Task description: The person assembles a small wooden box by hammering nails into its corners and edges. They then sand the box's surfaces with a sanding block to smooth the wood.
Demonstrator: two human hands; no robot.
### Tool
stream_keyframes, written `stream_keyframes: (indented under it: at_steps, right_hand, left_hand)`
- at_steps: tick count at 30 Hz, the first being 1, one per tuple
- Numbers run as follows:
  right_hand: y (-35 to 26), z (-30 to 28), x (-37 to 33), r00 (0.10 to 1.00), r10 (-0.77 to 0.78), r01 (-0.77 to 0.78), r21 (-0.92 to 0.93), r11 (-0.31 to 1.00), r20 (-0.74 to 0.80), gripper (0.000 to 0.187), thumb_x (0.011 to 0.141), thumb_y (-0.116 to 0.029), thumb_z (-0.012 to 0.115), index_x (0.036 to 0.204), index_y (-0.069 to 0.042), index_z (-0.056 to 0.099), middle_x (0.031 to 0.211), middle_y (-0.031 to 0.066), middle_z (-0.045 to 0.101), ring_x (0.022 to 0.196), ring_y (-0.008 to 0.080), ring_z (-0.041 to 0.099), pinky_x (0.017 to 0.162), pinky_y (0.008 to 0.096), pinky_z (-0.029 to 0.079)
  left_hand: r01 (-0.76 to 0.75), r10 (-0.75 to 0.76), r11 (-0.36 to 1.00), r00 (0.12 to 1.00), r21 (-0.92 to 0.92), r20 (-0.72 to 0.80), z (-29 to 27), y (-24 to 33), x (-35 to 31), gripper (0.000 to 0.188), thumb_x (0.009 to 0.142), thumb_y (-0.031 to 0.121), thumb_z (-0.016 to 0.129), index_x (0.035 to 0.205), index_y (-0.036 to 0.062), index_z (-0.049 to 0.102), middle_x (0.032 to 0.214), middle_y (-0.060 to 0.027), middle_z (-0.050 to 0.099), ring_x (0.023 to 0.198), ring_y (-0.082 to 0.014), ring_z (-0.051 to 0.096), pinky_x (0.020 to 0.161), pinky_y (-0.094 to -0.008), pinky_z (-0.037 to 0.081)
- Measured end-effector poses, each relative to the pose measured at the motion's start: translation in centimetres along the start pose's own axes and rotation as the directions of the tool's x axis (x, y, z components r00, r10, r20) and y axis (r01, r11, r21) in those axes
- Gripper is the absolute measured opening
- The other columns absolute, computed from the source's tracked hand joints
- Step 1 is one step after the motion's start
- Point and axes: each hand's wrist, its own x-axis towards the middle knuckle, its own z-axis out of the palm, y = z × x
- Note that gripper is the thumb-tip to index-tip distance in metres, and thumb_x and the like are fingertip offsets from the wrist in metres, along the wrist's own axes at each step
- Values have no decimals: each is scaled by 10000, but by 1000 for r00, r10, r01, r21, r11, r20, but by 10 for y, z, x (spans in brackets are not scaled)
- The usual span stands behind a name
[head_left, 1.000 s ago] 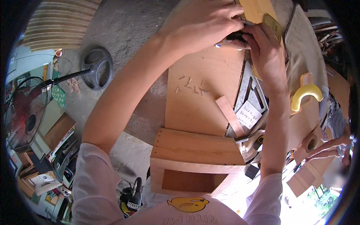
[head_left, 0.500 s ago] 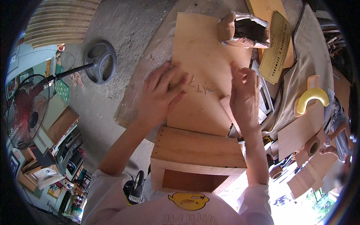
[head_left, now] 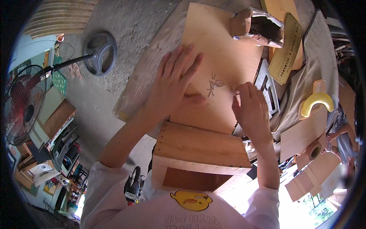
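Note:
A thin brown board [head_left: 206, 42] lies on the work surface in front of me. Several small nails [head_left: 215, 84] sit in a loose cluster on it, between my hands. My left hand [head_left: 173, 78] is over the board's left side, fingers spread and holding nothing, its thumb pointing toward the nails. My right hand [head_left: 251, 105] is at the board's right edge with fingers curled in and thumb close to the index finger. Whatever its fingertips may pinch is too small to make out. Nearest my body stands a wooden box [head_left: 202, 145] with an opening in its front.
A torn, taped cardboard box [head_left: 240, 28] rests at the board's far right corner, beside a gold plaque [head_left: 286, 49]. A metal square-like tool [head_left: 267, 84] lies right of the board. Farther right are a yellow curved object [head_left: 316, 103] and a tape roll [head_left: 314, 150]. A fan [head_left: 28, 110] stands left.
The nails, spread in a loose line before, now lie bunched together. My left hand's fingers have spread wider; my right hand has come nearer to me. The view has shifted slightly.

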Motion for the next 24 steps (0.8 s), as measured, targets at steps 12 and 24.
stream_keyframes:
  at_steps: [12,24]
  right_hand:
    - [-2,21,32,875,-285,397,241,886,-392,404,856,-64,725,1257,-109,704,1090,85,655,947,268,644,856,411,543]
    - [-10,16,42,859,-349,465,284,839,-375,379,834,-16,717,1204,-92,725,1009,80,634,899,260,643,795,389,589]
  left_hand:
    - [30,-61,975,989,-221,-131,-12,-11,-32,416,845,259,821,1256,213,774,1443,-71,592,1324,-331,541,1072,-483,434]
    - [-157,151,969,988,-189,-45,-17,-20,22,216,802,325,787,1014,320,827,1183,23,653,1133,-279,586,974,-456,447]
